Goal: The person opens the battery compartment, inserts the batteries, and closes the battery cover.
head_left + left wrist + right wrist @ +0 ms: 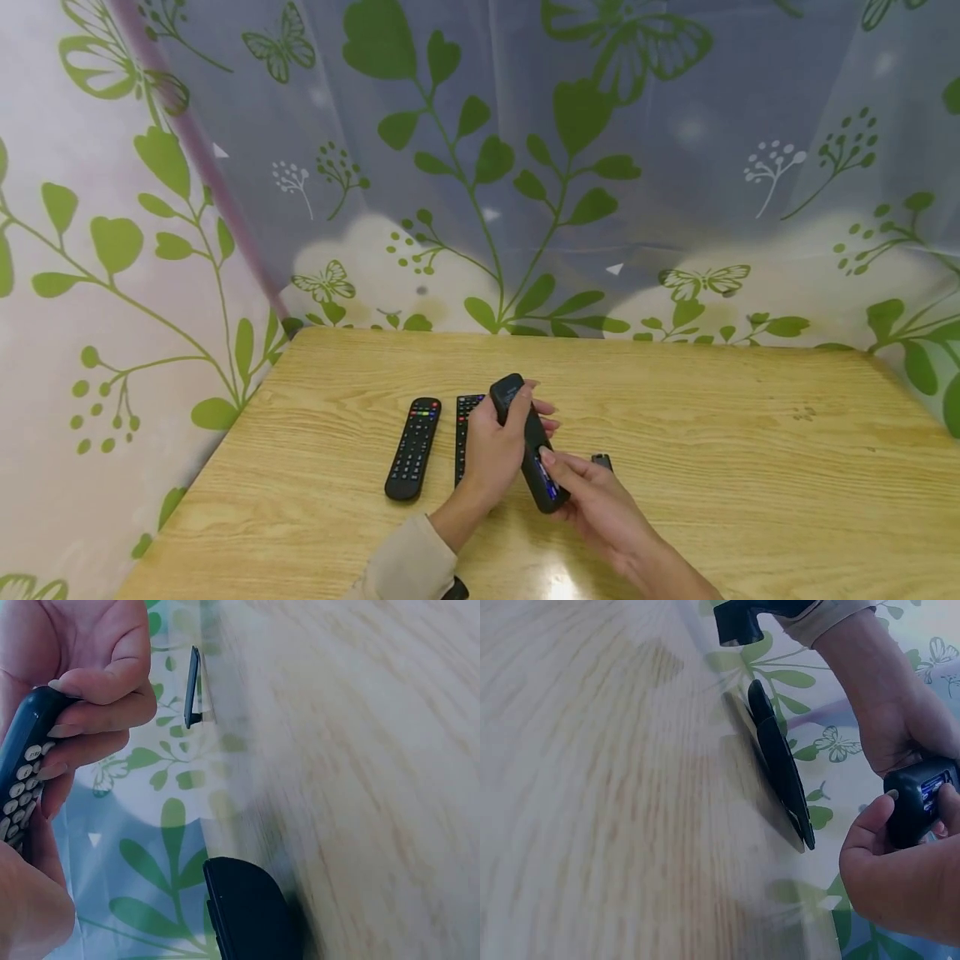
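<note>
A black remote control (535,450) is held tilted above the table, its back facing up in the head view. Its battery compartment (934,793) is uncovered, and blue batteries (552,490) show inside. My left hand (495,446) grips the upper half, thumb along the back and fingers beneath. At the lower end my right hand (600,504) holds the remote, with its thumb at the compartment's edge. The left wrist view shows the button side, where pale keys (22,787) face out beside the right fingertips.
On the wooden table (322,375), another black remote (412,450) lies to the left. A third remote (461,437) is partly hidden behind my left hand. Past my right hand lies a small black cover (602,461). A leaf-patterned cloth (480,167) stands behind the table.
</note>
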{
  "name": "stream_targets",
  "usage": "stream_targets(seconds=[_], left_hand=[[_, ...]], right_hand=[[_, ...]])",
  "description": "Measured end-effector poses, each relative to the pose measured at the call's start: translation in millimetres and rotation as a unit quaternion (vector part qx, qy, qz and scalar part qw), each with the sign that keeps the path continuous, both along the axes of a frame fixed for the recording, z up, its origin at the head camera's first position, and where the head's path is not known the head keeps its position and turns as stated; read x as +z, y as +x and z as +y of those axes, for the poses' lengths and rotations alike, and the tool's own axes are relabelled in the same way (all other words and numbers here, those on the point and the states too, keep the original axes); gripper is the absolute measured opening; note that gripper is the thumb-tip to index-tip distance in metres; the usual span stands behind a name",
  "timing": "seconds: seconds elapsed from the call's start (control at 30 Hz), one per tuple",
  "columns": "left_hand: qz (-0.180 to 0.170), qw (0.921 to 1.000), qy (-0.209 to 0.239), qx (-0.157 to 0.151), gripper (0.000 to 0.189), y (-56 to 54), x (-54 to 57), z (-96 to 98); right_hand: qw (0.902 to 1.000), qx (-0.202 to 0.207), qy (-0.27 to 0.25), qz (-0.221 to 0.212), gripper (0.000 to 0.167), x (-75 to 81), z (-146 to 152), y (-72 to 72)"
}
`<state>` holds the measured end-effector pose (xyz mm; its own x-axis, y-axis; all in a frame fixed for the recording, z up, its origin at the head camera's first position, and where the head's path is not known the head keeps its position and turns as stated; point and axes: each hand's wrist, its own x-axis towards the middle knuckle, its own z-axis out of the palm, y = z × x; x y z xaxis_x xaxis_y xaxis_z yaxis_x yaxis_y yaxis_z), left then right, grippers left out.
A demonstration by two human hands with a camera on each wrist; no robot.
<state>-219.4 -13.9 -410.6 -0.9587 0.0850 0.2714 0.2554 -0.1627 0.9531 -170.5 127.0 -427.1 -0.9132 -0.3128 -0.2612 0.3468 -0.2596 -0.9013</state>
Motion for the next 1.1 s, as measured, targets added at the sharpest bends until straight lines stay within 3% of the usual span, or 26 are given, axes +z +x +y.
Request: stream_targets(seconds=[0.43,0.57,0.67,0.83,1.1], left_hand=[[-0.002,0.9999,0.010,0.008,0.028,2.5,1.0,0.1],[-0.009,0.9998,0.010,0.012,0.027,0.3,3.4,-3.2],[-0.014,0.9996,0.015,0.020,0.027,-2.4,4.6,-6.3],[-0.016,0.9994,0.021,0.023,0.030,-4.4,3.5,-9.6],[-0.025,0.9993,0.020,0.019,0.031,-6.5,0.1,-10.1]], right_hand=[[0.9990,0.002,0.033,0.031,0.047,0.1,0,1.9],[0.9957,-0.003,0.085,0.038,0.060,6.3,11,1.2],[0.9868,-0.023,0.151,0.056,0.057,12.8,27,-2.4],[0.9497,-0.042,0.291,0.107,0.041,18.4,54,-12.2],[0.8454,0.026,0.497,0.194,0.035,8.3,75,-19.1]])
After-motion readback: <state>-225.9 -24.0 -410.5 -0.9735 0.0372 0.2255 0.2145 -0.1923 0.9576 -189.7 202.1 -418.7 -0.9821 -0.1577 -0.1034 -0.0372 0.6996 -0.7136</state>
